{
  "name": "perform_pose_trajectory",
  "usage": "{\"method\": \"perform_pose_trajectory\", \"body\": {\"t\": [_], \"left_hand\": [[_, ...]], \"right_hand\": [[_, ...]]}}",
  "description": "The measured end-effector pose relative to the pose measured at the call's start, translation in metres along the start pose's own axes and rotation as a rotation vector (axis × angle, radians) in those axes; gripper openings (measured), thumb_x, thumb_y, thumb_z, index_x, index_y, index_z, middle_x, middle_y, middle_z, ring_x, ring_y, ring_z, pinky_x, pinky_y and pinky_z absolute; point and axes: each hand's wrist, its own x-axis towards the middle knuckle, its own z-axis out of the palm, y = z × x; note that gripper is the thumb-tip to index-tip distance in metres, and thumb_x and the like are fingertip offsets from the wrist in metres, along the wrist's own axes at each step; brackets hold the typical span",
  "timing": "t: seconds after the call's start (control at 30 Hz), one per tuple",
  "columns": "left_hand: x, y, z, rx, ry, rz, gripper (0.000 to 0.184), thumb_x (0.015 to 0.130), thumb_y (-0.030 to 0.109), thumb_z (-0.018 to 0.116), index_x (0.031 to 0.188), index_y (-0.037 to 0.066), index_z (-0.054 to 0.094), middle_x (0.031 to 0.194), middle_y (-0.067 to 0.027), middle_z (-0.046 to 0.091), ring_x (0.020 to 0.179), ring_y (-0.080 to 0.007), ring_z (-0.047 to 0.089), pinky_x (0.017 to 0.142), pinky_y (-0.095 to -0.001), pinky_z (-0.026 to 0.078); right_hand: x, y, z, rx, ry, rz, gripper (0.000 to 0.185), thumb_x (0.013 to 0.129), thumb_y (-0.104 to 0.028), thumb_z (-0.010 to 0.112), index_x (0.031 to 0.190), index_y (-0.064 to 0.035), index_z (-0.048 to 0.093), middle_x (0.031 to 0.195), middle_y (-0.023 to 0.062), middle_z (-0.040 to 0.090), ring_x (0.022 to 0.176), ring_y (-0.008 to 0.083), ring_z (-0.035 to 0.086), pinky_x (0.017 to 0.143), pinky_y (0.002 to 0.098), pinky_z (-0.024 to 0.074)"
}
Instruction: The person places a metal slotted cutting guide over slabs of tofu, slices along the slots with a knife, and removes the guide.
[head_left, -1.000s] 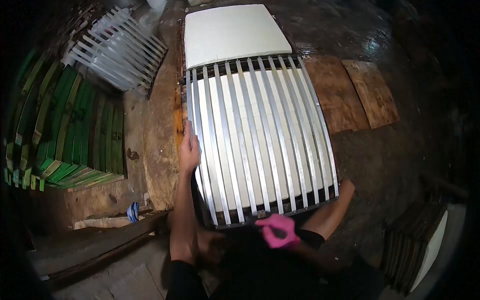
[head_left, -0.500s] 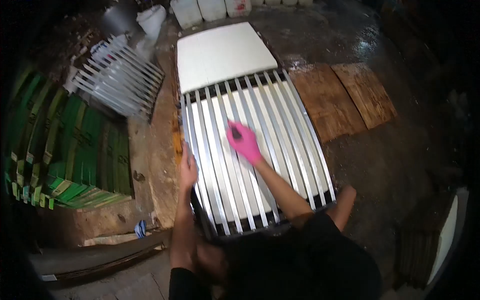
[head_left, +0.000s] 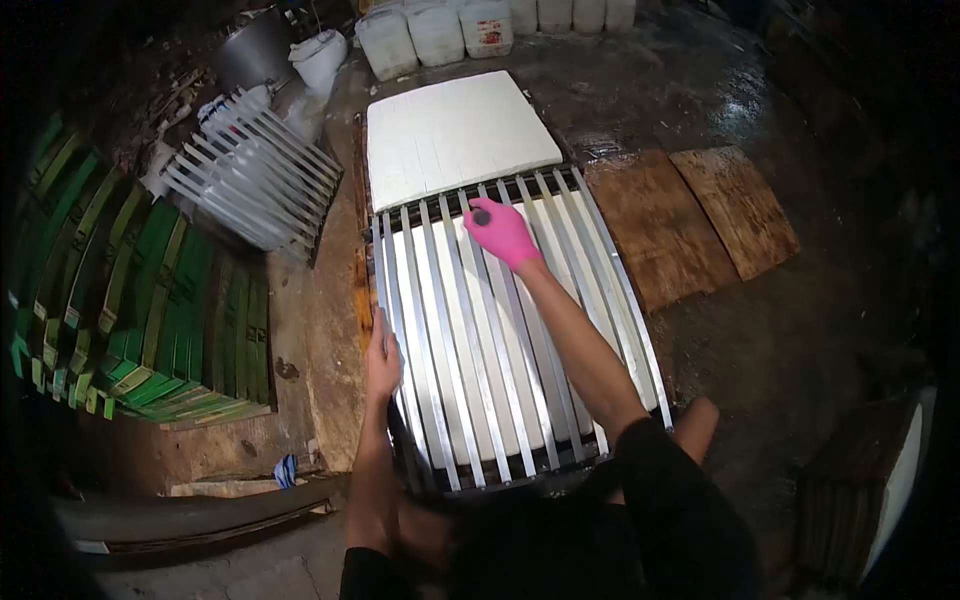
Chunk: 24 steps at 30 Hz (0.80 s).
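My right hand (head_left: 500,236), in a pink glove, is closed around a dark, round-ended handle (head_left: 483,215); the rest of that tool is hidden. It sits over the far part of a slatted metal frame (head_left: 636,310), whose long silvery bars lie across a white slab. My bare left hand (head_left: 383,360) holds the frame's left edge, fingers pointing away from me. Beyond the bars, a white slab (head_left: 460,138) lies uncovered.
Green boards (head_left: 165,290) stand stacked at the left, with another slatted rack (head_left: 265,175) behind them. White jerrycans (head_left: 435,35) line the back. Brown wooden boards (head_left: 660,225) lie on the floor at right. A stack of panels (head_left: 850,490) stands at lower right.
My right hand has moved away from me along the bars with the dark-handled tool. My left hand stays at the frame's left edge. The whole view has shifted slightly downward.
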Motion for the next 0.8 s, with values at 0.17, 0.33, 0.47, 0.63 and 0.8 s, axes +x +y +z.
{"method": "perform_pose_trajectory", "body": {"t": [0.17,0.33,0.47,0.63,0.8], "left_hand": [[0.005,-0.033,0.008,-0.017,0.032,0.114,0.056,0.1,0.008,0.038,0.154,0.001,0.027,0.157,-0.0201,0.034,0.145,-0.0287,0.033,0.116,-0.0351,0.028],[0.002,0.0,0.004,-0.042,0.004,-0.044,0.055,0.1,0.009,0.038,0.154,0.002,0.026,0.157,-0.0197,0.034,0.145,-0.0278,0.033,0.116,-0.0346,0.028],[-0.001,0.005,0.001,-0.095,-0.023,-0.156,0.055,0.102,0.011,0.039,0.154,0.003,0.027,0.157,-0.0193,0.034,0.144,-0.0273,0.034,0.116,-0.0349,0.028],[0.0,-0.012,0.004,0.03,0.004,0.022,0.055,0.101,0.01,0.038,0.154,0.001,0.027,0.157,-0.0192,0.033,0.146,-0.028,0.032,0.117,-0.0351,0.027],[0.002,-0.02,0.006,0.04,0.028,0.017,0.053,0.1,0.007,0.039,0.152,0.0,0.03,0.155,-0.0188,0.037,0.144,-0.0271,0.035,0.117,-0.0339,0.027]], "right_hand": [[-0.073,0.033,0.032,0.196,0.214,-0.017,0.031,0.088,-0.021,0.069,0.117,-0.0079,0.069,0.102,0.0131,0.073,0.094,0.0228,0.071,0.083,0.0331,0.0555],[-0.384,-0.054,-0.102,0.229,-0.048,0.002,0.034,0.08,-0.002,0.07,0.113,-0.0018,0.07,0.084,0.0124,0.069,0.079,0.0249,0.069,0.075,0.0338,0.055],[-0.34,-0.045,-0.146,0.161,0.024,-0.007,0.03,0.084,0.005,0.063,0.113,0.0026,0.069,0.089,0.0117,0.071,0.082,0.0206,0.07,0.075,0.031,0.0556],[-0.078,0.004,-0.072,-0.043,0.124,-0.102,0.037,0.088,-0.027,0.069,0.121,-0.0102,0.068,0.1,0.0157,0.071,0.093,0.0281,0.07,0.082,0.0353,0.0551],[0.035,0.042,-0.009,-0.031,0.018,0.113,0.033,0.087,-0.037,0.063,0.101,-0.0075,0.069,0.1,0.0191,0.07,0.096,0.0375,0.066,0.085,0.0418,0.0536]]}}
